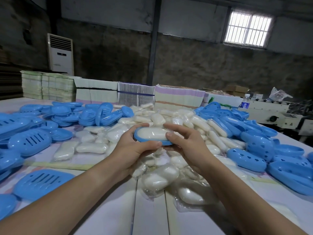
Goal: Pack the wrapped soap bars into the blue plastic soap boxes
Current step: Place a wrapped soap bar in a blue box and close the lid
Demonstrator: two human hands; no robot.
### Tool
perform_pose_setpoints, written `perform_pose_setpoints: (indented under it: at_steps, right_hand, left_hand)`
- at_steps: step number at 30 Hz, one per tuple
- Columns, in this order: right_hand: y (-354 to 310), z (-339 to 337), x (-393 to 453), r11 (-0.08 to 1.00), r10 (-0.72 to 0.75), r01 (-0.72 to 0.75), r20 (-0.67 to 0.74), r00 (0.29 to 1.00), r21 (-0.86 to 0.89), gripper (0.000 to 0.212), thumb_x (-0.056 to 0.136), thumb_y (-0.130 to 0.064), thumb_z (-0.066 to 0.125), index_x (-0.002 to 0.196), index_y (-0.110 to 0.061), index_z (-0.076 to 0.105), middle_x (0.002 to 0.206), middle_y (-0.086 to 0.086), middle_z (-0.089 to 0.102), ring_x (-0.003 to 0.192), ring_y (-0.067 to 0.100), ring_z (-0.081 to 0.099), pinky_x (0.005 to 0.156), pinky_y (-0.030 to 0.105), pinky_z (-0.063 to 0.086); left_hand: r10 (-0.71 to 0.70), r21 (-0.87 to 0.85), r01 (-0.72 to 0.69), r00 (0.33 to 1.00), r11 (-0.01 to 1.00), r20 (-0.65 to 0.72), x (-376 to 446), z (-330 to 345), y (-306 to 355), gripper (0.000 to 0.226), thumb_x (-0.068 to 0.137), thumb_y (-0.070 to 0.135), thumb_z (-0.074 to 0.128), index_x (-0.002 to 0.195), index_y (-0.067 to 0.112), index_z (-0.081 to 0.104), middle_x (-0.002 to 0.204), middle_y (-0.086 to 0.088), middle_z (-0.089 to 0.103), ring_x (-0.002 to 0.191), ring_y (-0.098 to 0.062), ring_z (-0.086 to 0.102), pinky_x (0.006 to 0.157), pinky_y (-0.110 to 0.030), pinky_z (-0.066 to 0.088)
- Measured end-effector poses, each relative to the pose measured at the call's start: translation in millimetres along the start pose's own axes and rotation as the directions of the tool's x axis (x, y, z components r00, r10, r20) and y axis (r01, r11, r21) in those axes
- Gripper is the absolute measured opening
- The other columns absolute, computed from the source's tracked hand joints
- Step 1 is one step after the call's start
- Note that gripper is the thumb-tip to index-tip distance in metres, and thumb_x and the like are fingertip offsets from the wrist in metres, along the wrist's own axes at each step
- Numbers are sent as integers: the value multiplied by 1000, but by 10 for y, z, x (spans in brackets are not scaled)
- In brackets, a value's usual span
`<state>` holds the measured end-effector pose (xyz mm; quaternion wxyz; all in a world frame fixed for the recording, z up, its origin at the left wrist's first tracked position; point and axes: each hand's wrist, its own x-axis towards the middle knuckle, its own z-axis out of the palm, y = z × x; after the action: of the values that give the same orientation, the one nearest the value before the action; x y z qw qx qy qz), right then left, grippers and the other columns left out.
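Observation:
A blue soap box half (149, 141) is held above the middle of the table, with a white wrapped soap bar (151, 134) lying in it. My left hand (133, 146) grips the box's left end, thumb along its near rim. My right hand (183, 141) holds the right end, fingers curled over the soap and thumb pressing on it. Under and around both hands lies a heap of wrapped soap bars (162, 173). Loose blue box halves (29, 141) are spread on the left, and more blue box halves (254, 143) on the right.
Stacks of flat printed cartons (135, 94) line the table's far edge. A water bottle (244, 102) stands at the back right beside a machine (271, 111). A white air conditioner (61, 53) stands by the back wall. The white table (149, 209) runs toward me.

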<state>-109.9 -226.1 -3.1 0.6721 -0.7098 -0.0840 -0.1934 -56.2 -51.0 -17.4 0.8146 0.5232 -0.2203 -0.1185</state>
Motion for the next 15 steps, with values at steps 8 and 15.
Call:
perform_pose_setpoints:
  at_steps: [8,15]
  right_hand:
    - [-98,-136,-36,969,42,-30,44,998,-244,22,85,-10,74,102,-25,78,113,-5,72,94,18,73,73,26,59]
    - [-206,-572,108,669,110,-174,-135,985,-723,30,87,-24,67,117,-31,69,113,-8,70,93,12,63,78,24,51]
  left_hand:
    - [99,675,-98,994,731,37,-28,-17,-31,68,53,41,95,111,38,61,106,11,67,87,-3,68,74,-25,58]
    - [104,823,-227,974,521,202,-18,-58,-155,61,48,54,90,99,38,61,96,15,68,85,9,59,66,-7,43]
